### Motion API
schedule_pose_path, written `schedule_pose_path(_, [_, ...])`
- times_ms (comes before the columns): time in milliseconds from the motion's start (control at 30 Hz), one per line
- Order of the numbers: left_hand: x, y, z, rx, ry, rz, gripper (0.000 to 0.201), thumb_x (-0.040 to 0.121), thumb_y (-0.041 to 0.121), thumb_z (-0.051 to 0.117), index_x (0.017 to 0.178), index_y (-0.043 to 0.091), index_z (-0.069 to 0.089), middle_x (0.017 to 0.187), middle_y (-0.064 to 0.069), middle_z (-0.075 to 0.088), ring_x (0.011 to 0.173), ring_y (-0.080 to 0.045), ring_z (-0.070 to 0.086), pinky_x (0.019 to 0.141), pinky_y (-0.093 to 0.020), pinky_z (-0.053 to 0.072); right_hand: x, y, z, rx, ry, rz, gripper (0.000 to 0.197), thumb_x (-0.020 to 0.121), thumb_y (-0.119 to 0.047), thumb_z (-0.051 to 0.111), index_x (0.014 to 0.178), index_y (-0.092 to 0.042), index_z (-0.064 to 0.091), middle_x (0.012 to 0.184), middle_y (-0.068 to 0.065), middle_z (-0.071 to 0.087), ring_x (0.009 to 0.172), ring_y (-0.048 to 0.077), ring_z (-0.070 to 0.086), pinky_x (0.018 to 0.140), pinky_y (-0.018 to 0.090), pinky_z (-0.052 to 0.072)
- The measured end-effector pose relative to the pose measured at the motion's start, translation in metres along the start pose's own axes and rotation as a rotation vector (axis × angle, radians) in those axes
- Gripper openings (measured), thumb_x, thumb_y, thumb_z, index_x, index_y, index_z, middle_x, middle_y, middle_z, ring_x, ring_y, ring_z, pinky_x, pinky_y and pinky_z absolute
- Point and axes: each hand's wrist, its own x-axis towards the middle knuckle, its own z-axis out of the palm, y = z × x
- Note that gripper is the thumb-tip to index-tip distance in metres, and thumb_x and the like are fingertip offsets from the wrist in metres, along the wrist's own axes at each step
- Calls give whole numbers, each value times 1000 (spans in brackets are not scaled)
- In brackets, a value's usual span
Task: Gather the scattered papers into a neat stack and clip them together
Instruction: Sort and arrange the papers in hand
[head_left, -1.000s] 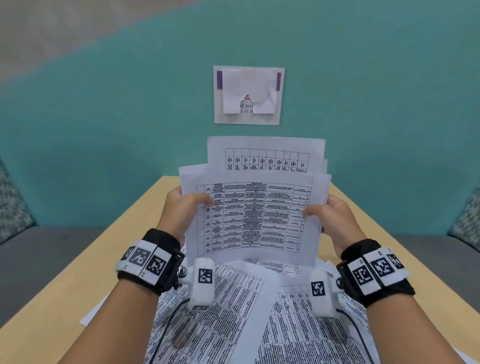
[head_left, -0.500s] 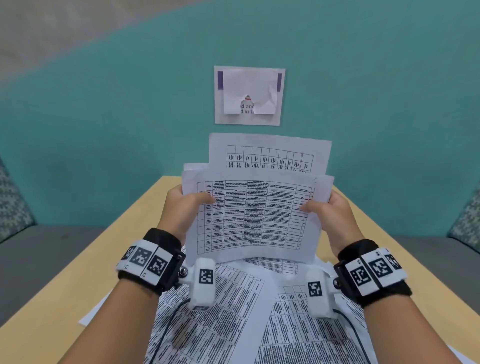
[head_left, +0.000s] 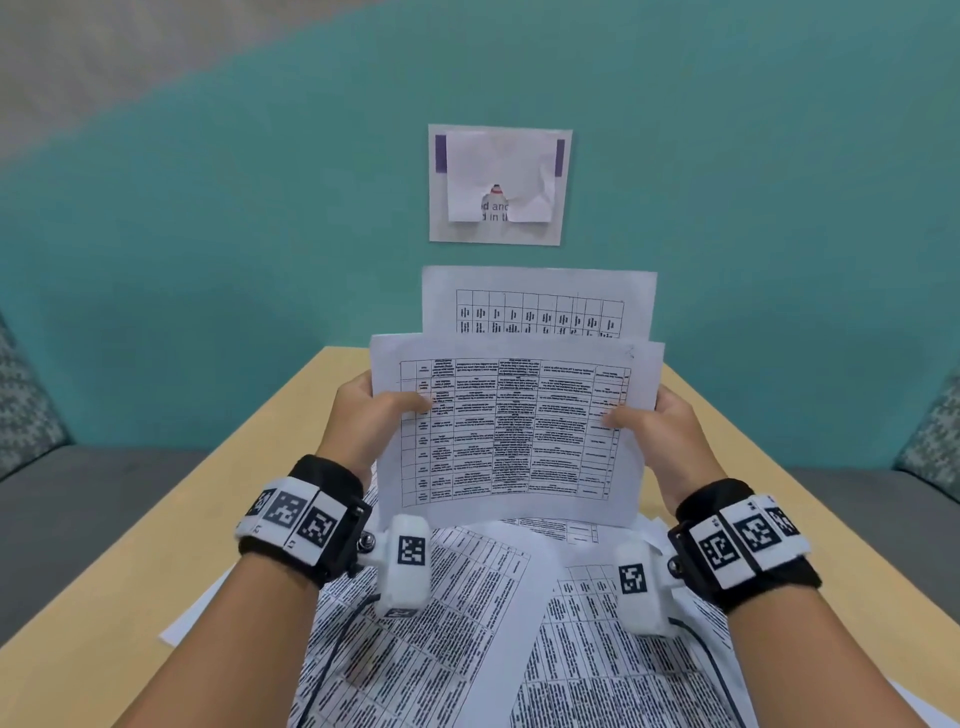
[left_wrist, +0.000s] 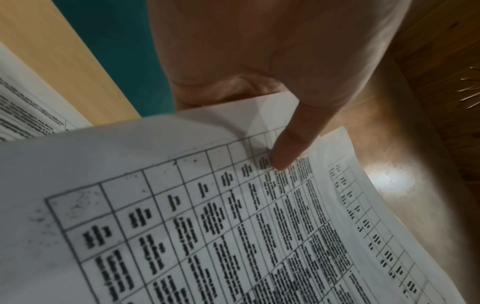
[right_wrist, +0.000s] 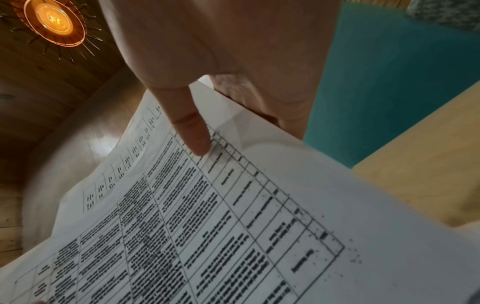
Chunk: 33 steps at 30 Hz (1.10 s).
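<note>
I hold a bundle of printed table sheets (head_left: 514, 431) upright above the table. My left hand (head_left: 376, 410) pinches its left edge, thumb (left_wrist: 288, 148) on the front sheet (left_wrist: 207, 216). My right hand (head_left: 657, 423) pinches the right edge, thumb (right_wrist: 193, 131) on the front sheet (right_wrist: 233, 216). One sheet at the back (head_left: 537, 301) sticks up higher than the rest. More printed sheets (head_left: 467, 634) lie scattered and overlapping on the table under my wrists. No clip is in view.
The light wooden table (head_left: 171, 566) runs up to a teal wall (head_left: 234, 234) with a paper notice (head_left: 498, 184) on it. Grey seats with patterned cushions (head_left: 23, 410) stand at both sides. A lit ceiling lamp (right_wrist: 53, 20) shows in the right wrist view.
The held sheets have shifted closer into line at the sides; the back sheet still stands higher. Both hands keep their hold, the right one slightly nearer the left.
</note>
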Motion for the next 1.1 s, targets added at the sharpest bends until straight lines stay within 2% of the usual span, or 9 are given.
schedule_pose_path(200, [0, -1, -1, 59, -55, -33, 31, 83, -8, 69, 109, 9, 70, 108, -5, 78, 103, -30, 71, 92, -46, 55, 1, 1, 0, -2, -8, 2, 37, 87, 7, 61, 118, -13, 67, 111, 0, 76, 104, 24, 70, 81, 37, 54])
schedule_pose_path(367, [-6, 4, 0, 68, -39, 36, 31, 84, -9, 70, 105, 12, 70, 100, 0, 78, 92, -18, 73, 69, -29, 52, -1, -7, -1, 28, 18, -72, 30, 91, -5, 66, 117, -18, 68, 110, -5, 76, 101, 19, 71, 76, 33, 53])
schedule_pose_path(467, [-8, 15, -3, 85, -45, 106, 31, 82, -8, 73, 104, 14, 71, 100, 1, 78, 89, -16, 73, 69, -30, 52, -2, -25, -5, 173, 105, -203, 29, 91, -21, 71, 119, -16, 66, 104, -6, 76, 90, 10, 72, 73, 26, 52])
schedule_pose_path(533, [-9, 22, -5, 109, -59, 131, 32, 81, -6, 74, 108, 11, 71, 103, -1, 78, 93, -19, 73, 75, -35, 55, -3, -37, -9, 262, 136, -260, 32, 91, -23, 73, 120, -13, 65, 103, -5, 75, 88, 9, 71, 75, 25, 54])
schedule_pose_path(633, [-10, 26, -6, 134, -85, 158, 35, 81, -6, 76, 111, 11, 71, 106, -1, 78, 97, -20, 73, 81, -38, 56, -5, -47, -13, 329, 105, -290, 10, 91, -12, 71, 100, -16, 71, 88, -8, 76, 77, 6, 70, 64, 17, 53])
schedule_pose_path(700, [-11, 28, -7, 134, -102, 159, 35, 80, -6, 76, 109, 14, 71, 105, 0, 78, 96, -18, 74, 79, -35, 56, -6, -48, -14, 355, 121, -286, 9, 91, -10, 71, 92, -19, 72, 84, -10, 76, 75, 5, 70, 61, 16, 52])
schedule_pose_path(900, [-6, 28, -19, 33, -48, 131, 35, 80, -12, 74, 107, 10, 72, 99, -1, 80, 90, -19, 77, 69, -30, 59, -1, -44, -27, 508, 220, -190, 6, 91, -16, 71, 88, -22, 71, 93, -3, 76, 80, 10, 70, 76, 31, 56])
schedule_pose_path(967, [-5, 29, -22, -51, -15, 108, 33, 80, -15, 71, 103, 9, 71, 95, -2, 81, 86, -21, 78, 65, -28, 60, -1, -43, -30, 518, 192, -153, 9, 91, -14, 69, 92, -23, 68, 94, -1, 74, 82, 13, 69, 80, 35, 56])
schedule_pose_path(1100, [-5, 32, -23, -214, 16, 49, 33, 82, -20, 65, 104, 5, 68, 91, -5, 81, 83, -23, 78, 64, -31, 62, -2, -39, -27, 468, 106, -86, 25, 87, -3, 69, 107, -18, 65, 110, 5, 76, 93, 19, 71, 84, 36, 55])
